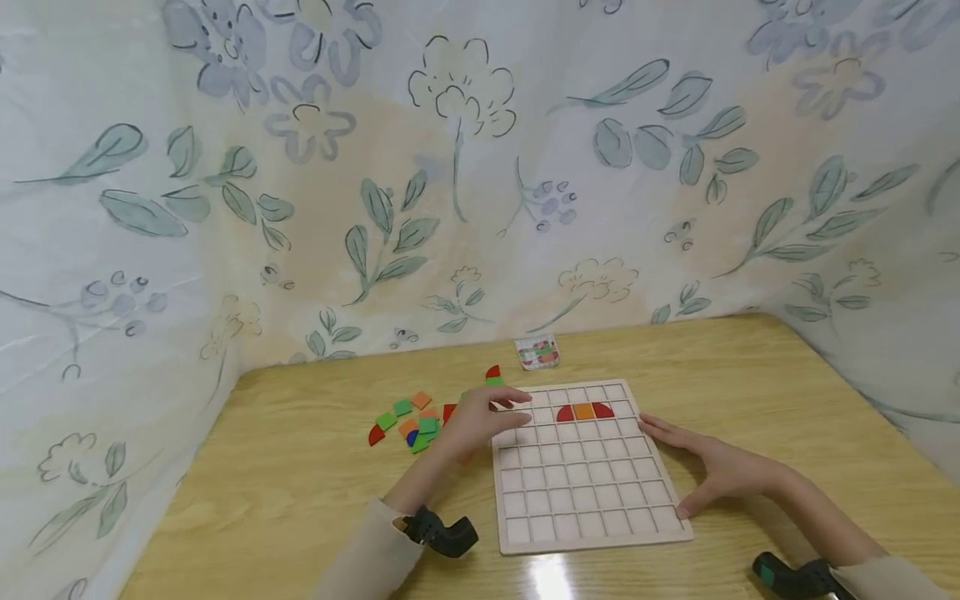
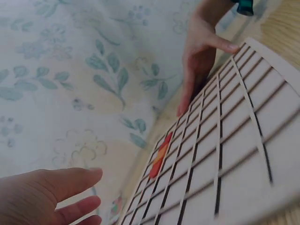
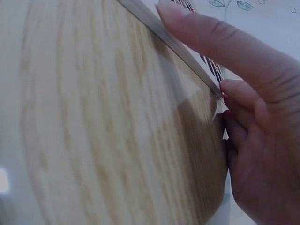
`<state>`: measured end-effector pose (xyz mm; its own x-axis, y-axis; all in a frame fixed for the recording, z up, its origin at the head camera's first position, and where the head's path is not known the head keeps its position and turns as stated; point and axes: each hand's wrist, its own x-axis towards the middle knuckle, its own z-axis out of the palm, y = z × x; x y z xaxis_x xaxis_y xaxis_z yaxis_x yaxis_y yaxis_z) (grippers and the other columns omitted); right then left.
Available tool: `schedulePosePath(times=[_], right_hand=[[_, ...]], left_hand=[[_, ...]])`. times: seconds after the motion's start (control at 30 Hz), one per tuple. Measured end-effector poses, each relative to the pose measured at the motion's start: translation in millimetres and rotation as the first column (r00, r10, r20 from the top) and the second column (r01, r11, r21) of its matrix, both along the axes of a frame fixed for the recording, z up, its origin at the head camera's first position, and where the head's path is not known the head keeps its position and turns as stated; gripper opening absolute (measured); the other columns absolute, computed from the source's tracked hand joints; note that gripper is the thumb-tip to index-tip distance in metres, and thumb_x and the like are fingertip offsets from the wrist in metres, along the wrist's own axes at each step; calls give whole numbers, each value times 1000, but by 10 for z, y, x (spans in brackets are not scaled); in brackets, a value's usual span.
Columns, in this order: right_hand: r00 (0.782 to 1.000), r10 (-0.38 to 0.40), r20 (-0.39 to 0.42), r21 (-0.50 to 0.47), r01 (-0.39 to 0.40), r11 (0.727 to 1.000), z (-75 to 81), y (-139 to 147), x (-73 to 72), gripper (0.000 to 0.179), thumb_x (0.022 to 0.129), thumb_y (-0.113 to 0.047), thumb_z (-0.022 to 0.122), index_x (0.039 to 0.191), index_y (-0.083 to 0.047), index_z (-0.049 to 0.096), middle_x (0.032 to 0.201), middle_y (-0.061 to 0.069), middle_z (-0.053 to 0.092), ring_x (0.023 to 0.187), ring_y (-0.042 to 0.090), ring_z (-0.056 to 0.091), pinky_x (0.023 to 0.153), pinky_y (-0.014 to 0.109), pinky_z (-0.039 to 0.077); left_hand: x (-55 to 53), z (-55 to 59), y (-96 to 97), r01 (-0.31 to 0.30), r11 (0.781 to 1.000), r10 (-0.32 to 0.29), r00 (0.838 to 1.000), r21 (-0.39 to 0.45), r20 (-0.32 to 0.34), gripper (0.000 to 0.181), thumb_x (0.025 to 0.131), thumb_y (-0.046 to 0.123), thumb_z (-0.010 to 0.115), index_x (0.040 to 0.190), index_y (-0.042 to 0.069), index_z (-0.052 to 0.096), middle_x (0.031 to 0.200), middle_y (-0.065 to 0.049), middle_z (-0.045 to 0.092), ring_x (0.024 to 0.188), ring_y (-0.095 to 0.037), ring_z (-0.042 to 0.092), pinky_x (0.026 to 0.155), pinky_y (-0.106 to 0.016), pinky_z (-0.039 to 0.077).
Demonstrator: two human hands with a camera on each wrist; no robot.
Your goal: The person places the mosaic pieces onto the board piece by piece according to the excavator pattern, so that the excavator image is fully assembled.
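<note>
A pale wooden grid board [image 1: 570,479] lies on the table. In one of its far rows sit a red quarter-round tile [image 1: 565,414], an orange square tile [image 1: 583,411] and another red quarter-round tile [image 1: 603,410], side by side. My left hand [image 1: 480,417] hovers by the board's far left corner, thumb and fingers apart; in the left wrist view nothing shows between them. Along the board's right edge, my right hand [image 1: 720,467] rests with its thumb and fingers spread, touching the side. The right wrist view shows that thumb [image 3: 220,42] against the board's rim.
Loose coloured tiles [image 1: 427,426], green, orange, red and blue, are scattered left of the board, partly behind my left hand. A small printed card [image 1: 537,352] lies beyond the board. Flowered cloth [image 1: 465,208] closes off the table's far side. Wood-grain tabletop [image 1: 277,467] surrounds the board.
</note>
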<state>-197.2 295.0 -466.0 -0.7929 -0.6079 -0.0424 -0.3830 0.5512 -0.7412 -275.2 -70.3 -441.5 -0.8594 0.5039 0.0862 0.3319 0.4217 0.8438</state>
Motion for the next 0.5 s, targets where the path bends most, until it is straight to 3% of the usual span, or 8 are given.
schedulePosePath(times=[0.23, 0.5], right_hand=[[999, -25, -38, 26, 26, 999, 11, 12, -11, 104, 65, -35, 81, 147, -11, 22, 151, 20, 14, 127, -22, 4, 94, 4, 12], [1000, 11, -20, -35, -12, 999, -38, 2, -23, 104, 65, -28, 82, 147, -7, 21, 151, 23, 11, 126, -22, 4, 91, -2, 7]], left_hand=[[111, -18, -587, -168, 985, 168, 986, 26, 13, 30, 82, 24, 70, 109, 11, 68, 110, -4, 65, 94, -20, 57, 76, -30, 46], [253, -62, -1248, -371, 928, 370, 929, -32, -25, 31, 78, 17, 74, 107, 11, 69, 106, -5, 66, 91, -21, 58, 75, -30, 46]])
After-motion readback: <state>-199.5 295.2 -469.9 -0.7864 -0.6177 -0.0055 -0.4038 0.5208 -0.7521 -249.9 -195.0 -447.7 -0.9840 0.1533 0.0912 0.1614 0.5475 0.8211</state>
